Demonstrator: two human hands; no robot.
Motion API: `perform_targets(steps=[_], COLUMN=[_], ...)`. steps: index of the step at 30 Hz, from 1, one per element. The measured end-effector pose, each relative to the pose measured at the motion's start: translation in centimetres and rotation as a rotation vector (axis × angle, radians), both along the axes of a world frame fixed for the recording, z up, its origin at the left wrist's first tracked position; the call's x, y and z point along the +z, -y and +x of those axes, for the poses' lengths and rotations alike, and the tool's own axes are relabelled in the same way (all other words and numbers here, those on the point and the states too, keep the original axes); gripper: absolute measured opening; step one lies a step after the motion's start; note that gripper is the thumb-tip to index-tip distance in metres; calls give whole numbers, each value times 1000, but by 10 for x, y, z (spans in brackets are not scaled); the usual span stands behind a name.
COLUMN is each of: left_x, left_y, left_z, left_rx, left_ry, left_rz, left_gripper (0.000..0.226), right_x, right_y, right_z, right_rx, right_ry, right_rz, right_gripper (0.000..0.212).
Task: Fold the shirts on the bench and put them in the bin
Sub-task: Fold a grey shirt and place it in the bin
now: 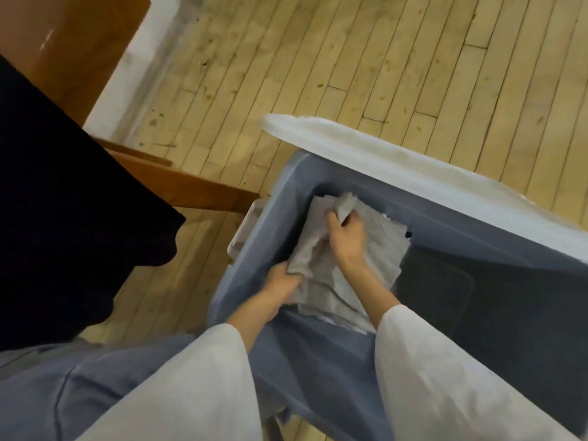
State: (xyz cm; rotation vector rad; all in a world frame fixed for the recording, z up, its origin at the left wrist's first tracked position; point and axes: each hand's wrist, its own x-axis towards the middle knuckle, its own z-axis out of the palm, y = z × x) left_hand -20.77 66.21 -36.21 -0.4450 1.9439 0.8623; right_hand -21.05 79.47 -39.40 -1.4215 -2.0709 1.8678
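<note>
A folded grey shirt point(366, 249) is held down inside the blue-grey bin point(270, 218), at its left end. It is laid on what appears to be another pale folded layer, just visible beneath its near edge. The shirt's near-left edge is gripped by the left hand point(283, 280), with the fingers curled into the cloth, so that the fold is supported as it is set down. A raised flap at the far end is pinched by the right hand point(345, 237), apparently so that the bundle is prevented from opening out. The right part of the bin's floor is seen bare and dark, presumably as room for a second stack. The white lid point(413, 167) is propped along the far rim, clear of the opening. To the left, a dark garment point(63, 202) is draped over the wooden surface point(197, 190), with its hem hanging past the edge. It is judged to be waiting to be folded. The placing step is judged nearly complete, though the shirt is not yet released.
</note>
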Motion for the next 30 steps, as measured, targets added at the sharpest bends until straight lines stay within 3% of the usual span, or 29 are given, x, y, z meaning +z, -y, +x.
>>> perform_targets(steps=[4,5,7,9,10,13,14,17,19,22,24,26,28,30], left_x=[-24,-26,-35,-38,-39,-40,-44,-54,-54,-41,-29,-19,-13,-19], left_y=[19,19,18,18,16,6,6,15,15,-5,-23,-40,-53,-60], left_z=[1,4,16,36,47,61,60,59,67,72,71,67,69,79], left_rx=[66,59,19,-228,-373,-743,-809,-1042,-1203,-1286,-1070,-818,-1022,-1197], left_ry=[22,20,-115,-399,-510,-713,-710,-395,-344,-392,-452,-364,-318,-223], left_rz=[-64,-63,-147,-414,-487,-457,-400,-293,-315,-377,-219,10,93,79], left_gripper=[28,28,34,40,45,61,66,61,63,68,64,60,68,77], right_x=[-32,-35,-42,-50,-53,-65,-66,-65,-61,-49,-39,-29,-28,-34], right_y=[21,25,33,37,37,32,29,22,24,32,26,9,-15,-37], right_z=[-17,-16,-6,8,13,18,17,10,0,-19,-20,-7,17,37], right_rx=[263,283,362,527,636,852,885,950,971,870,660,398,193,131], right_ry=[148,143,132,121,130,178,222,386,475,476,347,274,376,461], right_rz=[-1,65,414,717,764,807,812,808,775,714,675,774,770,697], right_gripper=[28,28,33,48,55,65,65,61,57,53,48,45,42,41])
